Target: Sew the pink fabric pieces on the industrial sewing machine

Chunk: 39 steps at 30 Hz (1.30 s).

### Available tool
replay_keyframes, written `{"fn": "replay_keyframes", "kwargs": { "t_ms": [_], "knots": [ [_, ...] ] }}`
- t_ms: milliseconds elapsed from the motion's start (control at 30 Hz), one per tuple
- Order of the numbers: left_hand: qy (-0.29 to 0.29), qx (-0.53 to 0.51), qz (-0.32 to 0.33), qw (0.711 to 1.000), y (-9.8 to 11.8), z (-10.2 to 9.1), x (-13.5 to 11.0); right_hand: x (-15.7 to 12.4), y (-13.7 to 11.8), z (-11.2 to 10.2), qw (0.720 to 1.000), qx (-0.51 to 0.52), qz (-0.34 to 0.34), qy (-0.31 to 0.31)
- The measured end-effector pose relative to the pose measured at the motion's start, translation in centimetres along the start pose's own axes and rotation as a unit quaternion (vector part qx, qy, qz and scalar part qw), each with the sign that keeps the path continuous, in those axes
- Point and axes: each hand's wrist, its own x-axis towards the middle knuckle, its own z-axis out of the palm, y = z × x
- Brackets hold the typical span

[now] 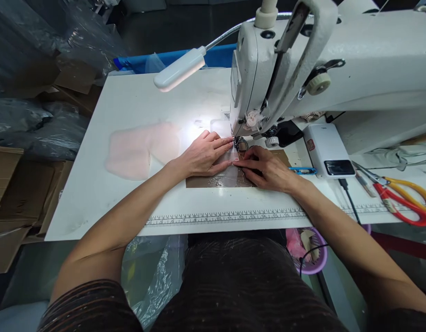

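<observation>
Under the needle end of the white sewing machine (251,83) lies a thin, see-through white piece of fabric (228,175) over a brown plate (202,181). My left hand (209,154) rests flat on the fabric, fingers stretched towards the presser foot (239,144). Just right of it, my right hand (264,168) has its thumb and index finger together at the fabric's right edge. The fingertips of both hands almost meet in front of the presser foot. Exactly how much fabric the right fingers pinch is hard to see.
A lamp (180,69) lights the needle area. Pale pink fabric (130,150) lies left on the white table (95,203). To the right are a white power bank (327,147), blue tweezers (303,170) and scissors (403,193). A purple basket (318,263) stands below the table edge.
</observation>
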Motion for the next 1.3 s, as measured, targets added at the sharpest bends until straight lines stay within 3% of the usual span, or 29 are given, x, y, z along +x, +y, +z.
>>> {"fn": "replay_keyframes", "kwargs": {
  "t_ms": [533, 1067, 1300],
  "knots": [
    [0.013, -0.032, -0.009, 0.999, 0.09, 0.33, -0.08, 0.02, -0.19, -0.09, 1.000, -0.001, 0.015, -0.002],
    [0.013, 0.025, 0.004, 1.000, 0.43, 0.09, -0.10, 0.12, -0.25, -0.12, 1.000, -0.007, 0.014, 0.000],
    [0.014, 0.002, -0.010, 1.000, 0.61, -0.11, -0.14, 0.14, -0.47, -0.11, 1.000, -0.007, 0.029, -0.001]
  ]
}}
